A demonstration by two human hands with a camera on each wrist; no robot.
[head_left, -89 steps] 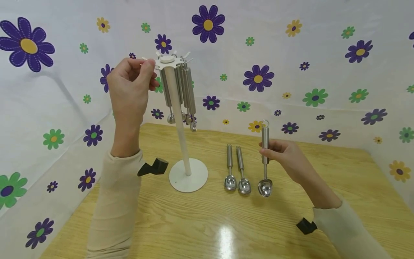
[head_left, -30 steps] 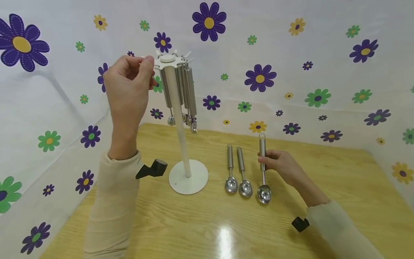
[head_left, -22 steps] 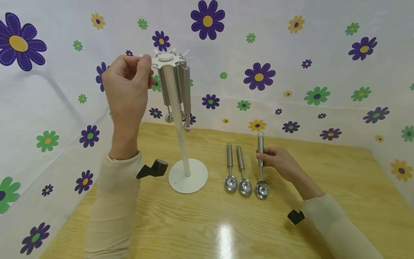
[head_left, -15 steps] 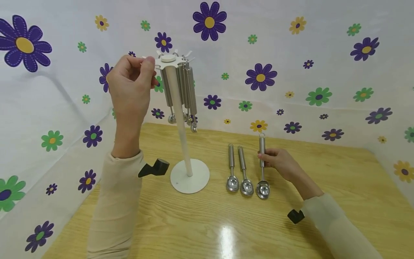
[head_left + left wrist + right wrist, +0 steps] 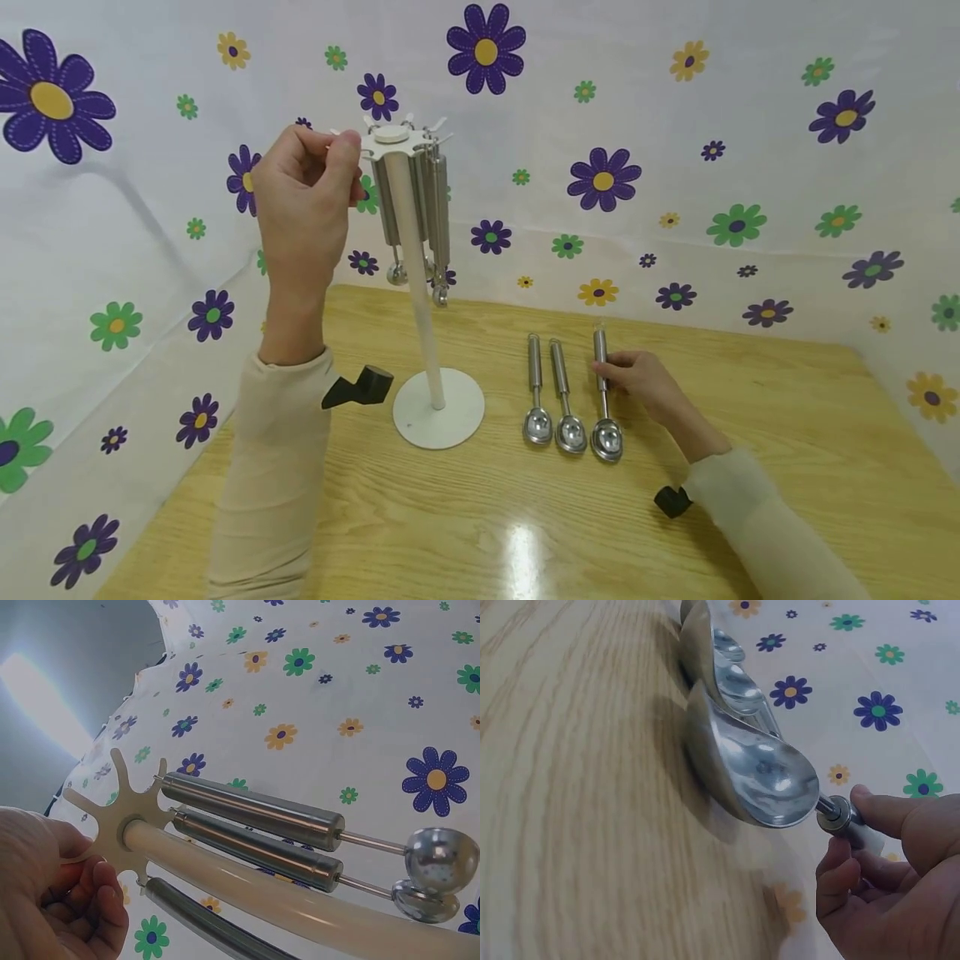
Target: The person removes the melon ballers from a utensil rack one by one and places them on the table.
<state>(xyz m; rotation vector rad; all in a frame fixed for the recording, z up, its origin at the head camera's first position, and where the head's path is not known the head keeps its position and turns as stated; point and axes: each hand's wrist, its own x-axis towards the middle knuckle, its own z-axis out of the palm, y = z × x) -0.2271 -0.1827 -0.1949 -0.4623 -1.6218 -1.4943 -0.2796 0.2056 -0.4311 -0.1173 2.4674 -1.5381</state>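
Since three seconds ago, the held scoop (image 5: 607, 439) has come down and shifted left, toward the two other scoops, and the right hand (image 5: 647, 385) has moved with it. The thumb and fingers of that hand pinch the scoop's handle. Its bowl faces up, low over the surface (image 5: 450, 517); whether the handle touches the wood, I cannot tell.

To its left lie the middle scoop (image 5: 571, 435) and the far scoop (image 5: 537, 425), side by side with small gaps between, all three handles pointing toward the flowered cloth (image 5: 660, 150).

The left hand (image 5: 307, 192) is up at the top of the white stand (image 5: 417, 283), well apart from the other hand, pinching one prong between thumb and curled fingers. Metal spoons (image 5: 255, 806) hang from other prongs, bowls downward, beside and behind the pole. The stand's round base (image 5: 457, 429) rests on the surface, left of the scoops.
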